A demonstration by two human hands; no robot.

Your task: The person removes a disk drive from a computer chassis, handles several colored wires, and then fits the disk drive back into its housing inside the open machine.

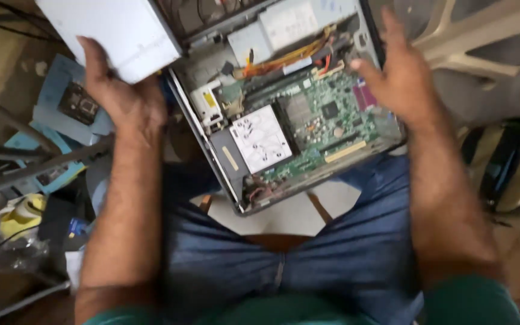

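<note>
A seated person's left hand (124,99) grips a white side panel (112,33) beside an open desktop computer case (284,108). The right hand (395,75), fingers spread wide, rests against the case's far edge.

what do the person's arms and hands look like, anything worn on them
Both forearms are bare from elbow to wrist, with dark hair along them. The left hand and right hand wear no gloves, and no rings, watch or bracelets show, though the picture is blurred. Green short sleeves appear at the bottom edge near the elbows.
</note>
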